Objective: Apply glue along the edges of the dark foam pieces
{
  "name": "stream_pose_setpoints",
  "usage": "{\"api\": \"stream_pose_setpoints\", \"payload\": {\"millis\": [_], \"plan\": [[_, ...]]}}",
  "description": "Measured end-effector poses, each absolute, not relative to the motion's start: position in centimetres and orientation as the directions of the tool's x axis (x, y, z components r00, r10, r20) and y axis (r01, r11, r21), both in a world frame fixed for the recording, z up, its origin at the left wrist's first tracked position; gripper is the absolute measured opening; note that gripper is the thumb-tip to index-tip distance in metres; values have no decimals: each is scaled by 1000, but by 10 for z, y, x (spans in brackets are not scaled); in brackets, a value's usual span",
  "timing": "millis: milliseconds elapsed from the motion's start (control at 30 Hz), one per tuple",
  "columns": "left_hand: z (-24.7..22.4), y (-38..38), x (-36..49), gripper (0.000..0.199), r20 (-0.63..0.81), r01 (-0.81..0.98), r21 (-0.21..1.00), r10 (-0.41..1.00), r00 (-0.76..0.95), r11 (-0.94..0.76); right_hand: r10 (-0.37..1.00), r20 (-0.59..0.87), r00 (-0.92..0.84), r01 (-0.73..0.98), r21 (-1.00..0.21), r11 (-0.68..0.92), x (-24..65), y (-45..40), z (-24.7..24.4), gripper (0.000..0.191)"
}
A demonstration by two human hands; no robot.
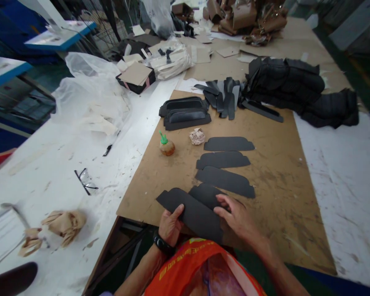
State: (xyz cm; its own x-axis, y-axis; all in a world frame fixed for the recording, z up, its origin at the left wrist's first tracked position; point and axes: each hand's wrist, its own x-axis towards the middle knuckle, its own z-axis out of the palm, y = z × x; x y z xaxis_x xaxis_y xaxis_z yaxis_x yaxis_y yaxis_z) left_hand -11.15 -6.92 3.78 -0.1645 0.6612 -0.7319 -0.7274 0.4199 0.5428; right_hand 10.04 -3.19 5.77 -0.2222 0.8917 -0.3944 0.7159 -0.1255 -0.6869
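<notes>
My left hand [172, 225] grips a dark grey shaped panel [191, 211] near the table's front edge, thumb on top and fingers underneath. The panel is tilted, its right end reaching down toward my body. Partly covered by it, a second dark panel [206, 195] lies behind. My right hand [239, 216] is beside that second panel, fingers bent and thumb apart, with nothing seen between them; whether the fingertips touch the panel is unclear. Farther back, three similar flat panels, a near one [225, 181], a middle one [223, 159] and a far one [229, 143], lie in a column.
A round bottle with a green nozzle [167, 146] and a crumpled wad [197, 136] stand on the brown board [277, 172]. Behind are stacked black pieces [186, 113], black strips [225, 98] and a long black pile [286, 84]. Glasses [85, 181] lie on the left.
</notes>
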Motion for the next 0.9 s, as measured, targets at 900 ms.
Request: {"api": "stream_pose_setpoints", "payload": {"millis": [900], "plan": [[2,-91,-106,29,200,796,307,853,482,-522,955,-2,-298,945,-142,295,150,123,21,41]]}}
